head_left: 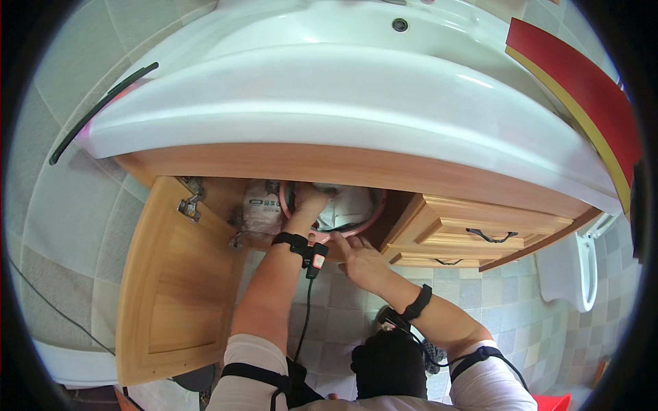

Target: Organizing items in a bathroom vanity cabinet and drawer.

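Inside the vanity cabinet sits a pink-rimmed basin [373, 222] holding white items [340, 209], folded cloth or packaging; their kind is unclear. My left hand [312, 200] reaches down into the basin at its left side, and its fingers are hidden there. At the basin's near rim, my right hand [361, 262] has its fingers stretched out, their tips touching or very close to the pink edge. It holds nothing that I can see. A clear plastic package with white contents [262, 211] stands left of the basin.
The wooden cabinet door [181, 281] hangs open on the left. Closed drawers [490, 226] with dark handles sit right of the opening. Above is a white washbasin [356, 89]. A red panel with a yellow edge [572, 82] rises at the right; a toilet [569, 270] stands beyond.
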Tool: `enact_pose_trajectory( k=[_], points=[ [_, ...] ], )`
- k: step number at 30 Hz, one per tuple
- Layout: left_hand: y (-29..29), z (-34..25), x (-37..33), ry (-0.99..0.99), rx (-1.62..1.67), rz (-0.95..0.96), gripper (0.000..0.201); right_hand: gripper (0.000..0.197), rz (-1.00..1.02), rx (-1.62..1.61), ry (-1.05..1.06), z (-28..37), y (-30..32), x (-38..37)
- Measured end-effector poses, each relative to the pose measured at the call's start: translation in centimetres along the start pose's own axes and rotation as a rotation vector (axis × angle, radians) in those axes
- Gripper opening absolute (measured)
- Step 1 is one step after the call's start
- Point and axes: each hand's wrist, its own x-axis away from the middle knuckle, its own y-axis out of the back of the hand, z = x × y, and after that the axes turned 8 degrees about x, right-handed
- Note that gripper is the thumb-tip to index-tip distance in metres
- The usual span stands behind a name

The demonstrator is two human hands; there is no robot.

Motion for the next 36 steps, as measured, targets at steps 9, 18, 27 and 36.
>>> enact_pose_trajectory(
  k=[9, 18, 27, 36],
  points=[
    [6.1, -2.7, 2.2, -0.138, 0.308, 0.326, 0.06, 0.059, 0.085, -0.066, -0.051, -0.8, 1.0, -0.2],
    [4.0, -3.6, 1.7, -0.51, -0.069, 0.186, 0.061, 0.056, -0.021, 0.006, -0.003, -1.5, 0.3, -0.3],
    [2.1, -4.9, 3.3, -0.706, -0.381, 0.281, 0.081, 0.058, -0.063, 0.058, 0.039, -1.4, -0.4, -0.3],
    [1.7, -3.0, 2.6, -0.307, -0.269, 0.417, 0.103, 0.055, -0.041, 0.031, 0.074, -1.9, -0.6, -0.9]
  ],
)
